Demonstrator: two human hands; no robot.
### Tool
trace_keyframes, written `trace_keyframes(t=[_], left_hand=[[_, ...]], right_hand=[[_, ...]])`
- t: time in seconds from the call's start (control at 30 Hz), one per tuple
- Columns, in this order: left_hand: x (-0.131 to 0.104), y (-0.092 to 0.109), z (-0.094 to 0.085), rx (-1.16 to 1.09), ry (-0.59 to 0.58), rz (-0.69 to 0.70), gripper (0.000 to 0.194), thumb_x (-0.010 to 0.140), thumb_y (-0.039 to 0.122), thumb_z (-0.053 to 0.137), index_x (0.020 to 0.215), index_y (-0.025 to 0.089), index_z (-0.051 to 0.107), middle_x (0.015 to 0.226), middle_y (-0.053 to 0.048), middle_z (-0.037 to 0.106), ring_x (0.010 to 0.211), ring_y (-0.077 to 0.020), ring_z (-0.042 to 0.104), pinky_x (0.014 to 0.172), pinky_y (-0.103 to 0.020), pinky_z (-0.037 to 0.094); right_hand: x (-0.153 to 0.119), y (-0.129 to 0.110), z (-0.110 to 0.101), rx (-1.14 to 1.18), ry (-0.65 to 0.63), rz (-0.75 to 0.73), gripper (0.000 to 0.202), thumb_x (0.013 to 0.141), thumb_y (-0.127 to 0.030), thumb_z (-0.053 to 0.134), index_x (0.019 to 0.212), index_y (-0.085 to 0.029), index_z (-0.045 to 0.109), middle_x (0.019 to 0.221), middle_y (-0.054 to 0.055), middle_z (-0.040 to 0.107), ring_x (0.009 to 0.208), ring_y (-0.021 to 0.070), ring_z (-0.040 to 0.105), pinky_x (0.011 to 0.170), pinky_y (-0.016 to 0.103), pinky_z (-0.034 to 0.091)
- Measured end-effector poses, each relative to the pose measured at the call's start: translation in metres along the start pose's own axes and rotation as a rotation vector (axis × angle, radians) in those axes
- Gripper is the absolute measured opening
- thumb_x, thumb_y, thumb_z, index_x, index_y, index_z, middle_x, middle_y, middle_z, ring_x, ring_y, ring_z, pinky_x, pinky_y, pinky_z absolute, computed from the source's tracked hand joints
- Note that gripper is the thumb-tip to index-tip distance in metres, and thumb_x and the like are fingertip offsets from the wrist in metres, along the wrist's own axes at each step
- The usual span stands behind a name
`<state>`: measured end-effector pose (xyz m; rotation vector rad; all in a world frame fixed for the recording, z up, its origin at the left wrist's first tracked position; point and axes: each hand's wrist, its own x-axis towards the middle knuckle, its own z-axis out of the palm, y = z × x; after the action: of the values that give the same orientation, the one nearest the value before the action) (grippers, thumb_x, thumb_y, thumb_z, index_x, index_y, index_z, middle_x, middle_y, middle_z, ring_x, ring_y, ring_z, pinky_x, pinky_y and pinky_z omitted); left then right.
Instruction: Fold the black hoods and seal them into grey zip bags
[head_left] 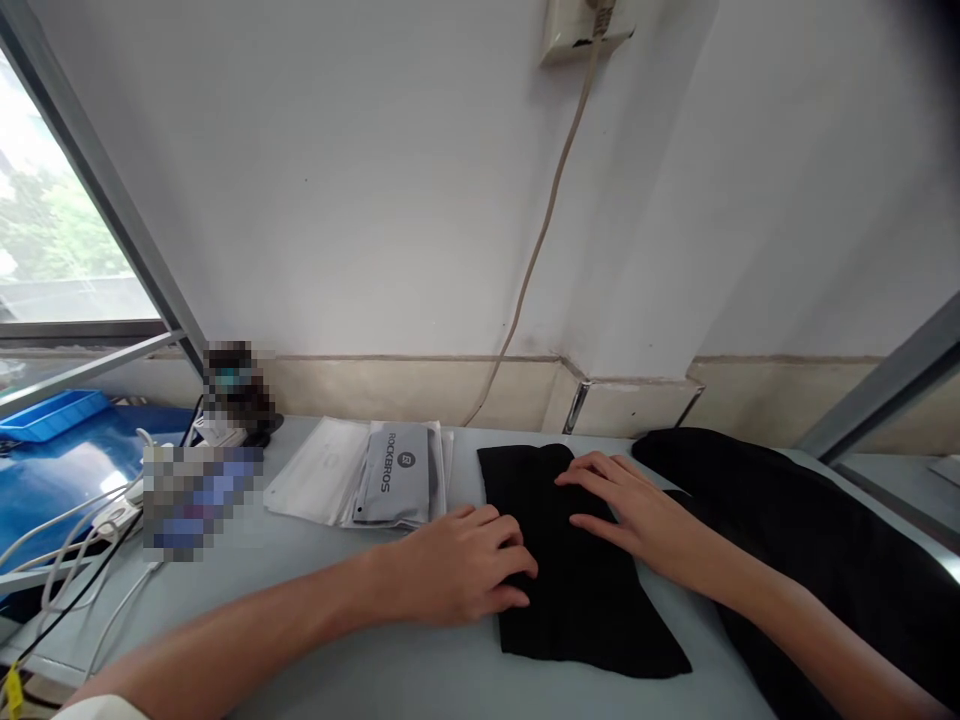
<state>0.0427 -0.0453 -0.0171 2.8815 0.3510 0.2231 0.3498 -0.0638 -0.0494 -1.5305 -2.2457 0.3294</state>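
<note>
A black cloth piece (577, 610) lies flat on the grey table (337, 650), wider at its near end. My left hand (465, 565) rests on the cloth's left edge, fingers curled but apart, with nothing gripped. On its upper right part lies my right hand (626, 500), fingers spread and touching the fabric. Left of the cloth is a grey packet marked ROCKBROS (397, 470) in clear plastic, on top of a translucent bag (315, 480).
A larger black fabric heap (810, 520) covers the table's right side. White cables (67, 550), a power strip and blurred items lie at the left, near a blue tray (56, 415). A beige cord (551, 200) hangs down the wall behind. Metal posts flank the table.
</note>
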Motion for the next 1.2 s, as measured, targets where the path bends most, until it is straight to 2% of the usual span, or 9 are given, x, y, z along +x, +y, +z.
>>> trace_keyframes(t=[0.17, 0.23, 0.4, 0.57, 0.67, 0.77, 0.87, 1.07, 1.2], left_hand=[[-0.011, -0.005, 0.024, 0.026, 0.084, 0.027, 0.066, 0.092, 0.069, 0.065, 0.132, 0.017, 0.059, 0.143, -0.016, 0.062, 0.128, -0.0316, 0.06, 0.109, -0.042, 0.042], [-0.012, -0.004, 0.029, 0.07, 0.084, 0.031, 0.076, 0.089, 0.075, 0.064, 0.134, 0.015, 0.057, 0.141, -0.018, 0.063, 0.126, -0.0339, 0.061, 0.109, -0.044, 0.042], [-0.014, 0.002, 0.034, 0.312, 0.083, -0.013, 0.049, 0.099, 0.05, 0.06, 0.128, 0.011, 0.059, 0.145, -0.023, 0.061, 0.131, -0.0378, 0.06, 0.108, -0.048, 0.043], [-0.012, 0.003, 0.03, 0.366, 0.106, -0.014, 0.027, 0.101, 0.027, 0.053, 0.121, 0.009, 0.06, 0.138, -0.023, 0.066, 0.129, -0.0353, 0.063, 0.11, -0.046, 0.043], [-0.008, 0.005, 0.014, 0.177, 0.076, -0.144, 0.016, 0.1, 0.025, 0.051, 0.109, 0.015, 0.059, 0.098, -0.012, 0.075, 0.095, -0.0268, 0.073, 0.094, -0.038, 0.051], [-0.002, 0.003, -0.006, -0.086, 0.074, -0.378, 0.017, 0.105, 0.034, 0.042, 0.103, 0.022, 0.054, 0.068, 0.001, 0.061, 0.06, -0.0197, 0.062, 0.06, -0.03, 0.047], [0.008, -0.009, -0.018, -0.395, 0.161, -0.565, 0.033, 0.109, 0.045, 0.028, 0.094, 0.024, 0.049, 0.065, 0.002, 0.059, 0.056, -0.0177, 0.06, 0.05, -0.028, 0.04], [0.035, -0.053, -0.014, -0.813, 0.083, -0.826, 0.033, 0.11, 0.052, 0.027, 0.113, 0.023, 0.044, 0.063, 0.002, 0.065, 0.061, -0.0221, 0.073, 0.057, -0.03, 0.052], [0.04, -0.067, -0.009, -0.693, 0.057, -0.847, 0.046, 0.105, 0.058, 0.041, 0.13, 0.019, 0.041, 0.07, -0.001, 0.071, 0.069, -0.0245, 0.076, 0.064, -0.033, 0.055]], right_hand=[[-0.005, -0.039, -0.02, 0.149, -0.233, 0.095, 0.027, 0.101, -0.05, 0.056, 0.089, -0.029, 0.067, 0.09, 0.003, 0.069, 0.084, 0.026, 0.065, 0.077, 0.038, 0.054], [-0.015, -0.049, -0.025, 0.229, -0.382, 0.138, 0.02, 0.09, -0.048, 0.074, 0.102, -0.033, 0.071, 0.107, 0.002, 0.073, 0.1, 0.0288, 0.069, 0.089, 0.04, 0.057], [-0.046, -0.047, -0.012, 0.167, -0.43, 0.156, 0.097, 0.067, -0.039, 0.094, 0.154, -0.045, 0.05, 0.169, 0.004, 0.04, 0.151, 0.0454, 0.039, 0.117, 0.059, 0.047], [-0.065, -0.04, 0.015, 0.057, -0.248, 0.066, 0.044, 0.095, -0.039, 0.067, 0.139, -0.038, 0.065, 0.164, 0.002, 0.048, 0.149, 0.0416, 0.044, 0.122, 0.061, 0.039], [-0.067, -0.044, 0.015, 0.112, -0.177, 0.073, 0.029, 0.101, -0.039, 0.055, 0.127, -0.036, 0.067, 0.144, 0.007, 0.067, 0.131, 0.0378, 0.062, 0.113, 0.055, 0.048], [-0.056, -0.045, 0.002, 0.215, -0.166, 0.175, 0.025, 0.106, -0.046, 0.044, 0.112, -0.032, 0.063, 0.102, 0.006, 0.074, 0.089, 0.0273, 0.069, 0.083, 0.04, 0.057], [-0.028, -0.038, -0.013, 0.349, -0.108, 0.309, 0.033, 0.105, -0.058, 0.041, 0.099, -0.03, 0.056, 0.077, -0.001, 0.058, 0.07, 0.0196, 0.055, 0.065, 0.031, 0.049], [0.031, -0.019, -0.018, 0.857, -0.107, 0.609, 0.038, 0.095, -0.065, 0.06, 0.098, -0.028, 0.062, 0.083, 0.0, 0.065, 0.072, 0.018, 0.061, 0.058, 0.026, 0.049], [0.039, -0.013, -0.012, 0.885, -0.138, 0.604, 0.037, 0.087, -0.058, 0.073, 0.109, -0.028, 0.067, 0.098, 0.004, 0.074, 0.083, 0.0209, 0.069, 0.067, 0.029, 0.056]])
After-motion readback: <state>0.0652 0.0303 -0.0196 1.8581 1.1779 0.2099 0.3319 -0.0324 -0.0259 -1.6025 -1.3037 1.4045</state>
